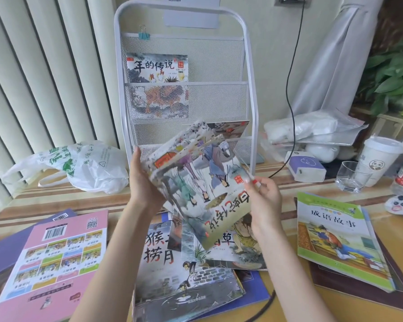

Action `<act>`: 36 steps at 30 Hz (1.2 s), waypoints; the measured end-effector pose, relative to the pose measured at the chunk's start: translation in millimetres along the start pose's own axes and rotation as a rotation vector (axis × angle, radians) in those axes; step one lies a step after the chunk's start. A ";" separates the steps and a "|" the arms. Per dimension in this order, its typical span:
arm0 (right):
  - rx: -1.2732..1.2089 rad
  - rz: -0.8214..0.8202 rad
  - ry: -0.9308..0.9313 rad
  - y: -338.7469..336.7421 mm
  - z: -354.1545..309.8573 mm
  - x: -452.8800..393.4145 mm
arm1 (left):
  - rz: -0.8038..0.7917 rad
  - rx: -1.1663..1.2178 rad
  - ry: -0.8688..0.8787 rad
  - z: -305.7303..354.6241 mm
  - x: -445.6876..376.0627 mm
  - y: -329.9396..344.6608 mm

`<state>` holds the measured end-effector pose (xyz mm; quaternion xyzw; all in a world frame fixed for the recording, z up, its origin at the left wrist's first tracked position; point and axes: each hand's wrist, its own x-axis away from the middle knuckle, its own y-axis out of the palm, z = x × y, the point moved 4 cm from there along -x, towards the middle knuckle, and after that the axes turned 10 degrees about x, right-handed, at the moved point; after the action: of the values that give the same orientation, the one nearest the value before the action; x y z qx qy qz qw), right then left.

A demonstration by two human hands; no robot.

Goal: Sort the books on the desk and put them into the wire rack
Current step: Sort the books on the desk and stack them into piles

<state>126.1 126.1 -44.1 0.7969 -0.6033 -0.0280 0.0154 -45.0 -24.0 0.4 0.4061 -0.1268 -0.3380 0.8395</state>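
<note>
Left hand: gripping the left edge of a fanned stack of thin picture books, lifted above the desk.
Right hand: pinching the stack's right edge, top cover upside down.
Rack: standing behind the stack, holding one book in an upper pocket.
Desk: more books lying loose, pink book at left, green book at right.
Clutter: plastic bag, glass, cup.
</note>
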 end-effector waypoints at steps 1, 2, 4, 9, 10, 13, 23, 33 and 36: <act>0.028 -0.003 -0.063 -4.3 -4.1 -2.4 | -0.050 -0.022 -0.066 3.2 0.8 -0.3; 0.044 -0.018 -0.123 -7.6 -8.8 -3.9 | -0.107 -0.072 -0.129 6.3 -1.8 -5.9; 0.091 -0.052 -0.228 -10.4 -15.9 -7.5 | -0.236 -0.264 -0.233 9.4 -3.1 -12.1; 0.190 -0.016 -0.345 -11.6 -22.0 -13.2 | -0.337 -0.515 -0.377 4.6 7.3 -12.6; 0.169 0.012 -0.351 -12.3 -21.0 -12.5 | -0.348 -0.608 -0.340 4.4 4.8 -15.4; 0.128 0.061 -0.399 -12.6 -18.6 -8.2 | -0.297 -0.870 -0.200 9.5 2.4 -13.5; -0.007 0.012 -0.441 -9.3 -16.4 -2.1 | -0.316 -0.710 -0.242 3.8 3.9 -4.7; 0.079 0.017 -0.494 1.4 -11.0 0.7 | -0.268 -0.738 -0.134 -8.2 2.6 4.7; 0.092 0.047 -0.455 -0.3 -3.7 -4.9 | -0.233 -0.799 -0.092 -8.6 -5.2 -0.9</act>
<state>125.3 130.8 -40.3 0.7558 -0.6102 -0.1790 -0.1565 -45.1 -15.8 -5.4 0.0444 0.0236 -0.4711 0.8807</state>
